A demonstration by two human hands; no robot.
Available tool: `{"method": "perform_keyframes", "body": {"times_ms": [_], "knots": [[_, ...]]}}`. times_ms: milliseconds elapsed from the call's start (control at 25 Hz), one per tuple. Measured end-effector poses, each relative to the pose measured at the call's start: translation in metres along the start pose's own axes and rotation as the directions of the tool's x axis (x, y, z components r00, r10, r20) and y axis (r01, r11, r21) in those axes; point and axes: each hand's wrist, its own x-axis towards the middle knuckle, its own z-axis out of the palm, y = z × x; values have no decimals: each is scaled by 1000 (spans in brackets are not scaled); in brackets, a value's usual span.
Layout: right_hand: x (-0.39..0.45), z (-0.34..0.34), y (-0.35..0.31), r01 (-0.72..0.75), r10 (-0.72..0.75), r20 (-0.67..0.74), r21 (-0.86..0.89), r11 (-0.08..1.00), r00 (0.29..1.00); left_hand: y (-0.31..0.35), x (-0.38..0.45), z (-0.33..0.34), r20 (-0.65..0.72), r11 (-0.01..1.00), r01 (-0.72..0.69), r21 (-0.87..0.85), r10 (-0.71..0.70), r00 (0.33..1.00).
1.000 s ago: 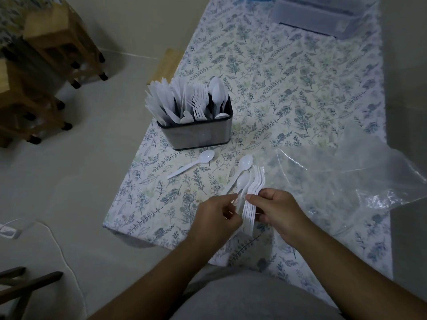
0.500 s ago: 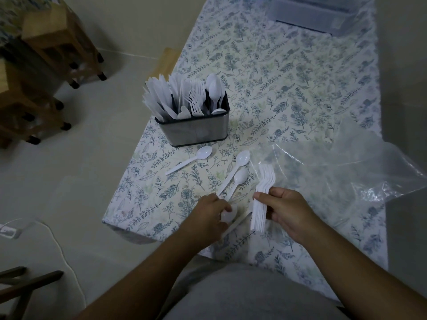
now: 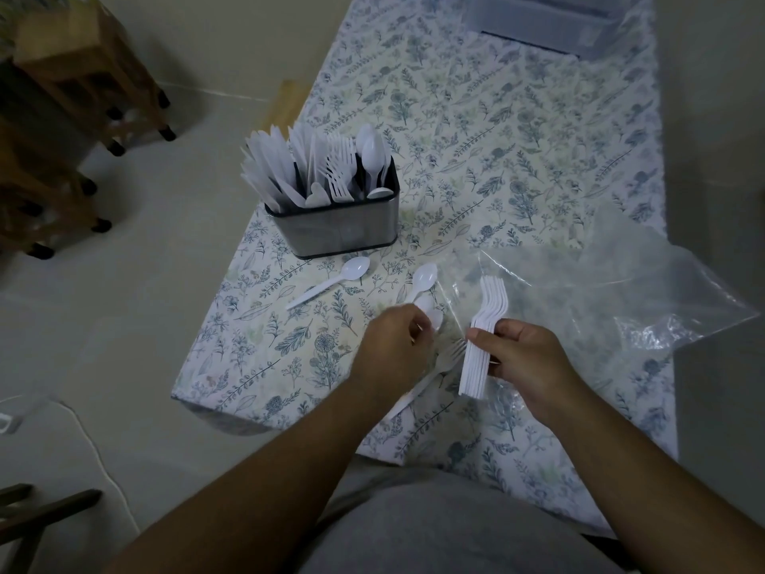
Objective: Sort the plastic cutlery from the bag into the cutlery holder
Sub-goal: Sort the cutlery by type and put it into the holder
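My right hand (image 3: 523, 358) grips a stack of white plastic forks (image 3: 484, 337), tines pointing away from me. My left hand (image 3: 391, 350) rests on the table with its fingers curled around a white spoon (image 3: 430, 314). A single fork (image 3: 443, 362) lies between my hands, its handle partly under my left hand. Two more spoons lie loose: one spoon (image 3: 331, 281) in front of the holder, another spoon (image 3: 424, 277) to its right. The metal cutlery holder (image 3: 335, 229) stands at the table's left edge, packed with knives, forks and spoons. The clear plastic bag (image 3: 612, 300) lies flat on the right.
A floral tablecloth (image 3: 476, 130) covers the table. A clear plastic box (image 3: 546, 18) sits at the far end. Wooden furniture on castors (image 3: 62, 118) stands on the floor to the left. A white cable (image 3: 95, 441) runs across the floor.
My hands have moved apart. The right hand carried the fork stack to the right, and the left hand shifted forward onto a spoon. One fork now lies on the table between them.
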Motion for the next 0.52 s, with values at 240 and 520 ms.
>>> {"method": "perform_keyframes", "body": {"times_ms": [240,520], "knots": [[-7,1,6,-24,25,27,-42,999,999,-16,-19,19,213,942,-147,303,84,973],[-16,13,4,47,-21,166,-152,987,986,-2,-17,5,101,858,238,-455,-216,971]]}}
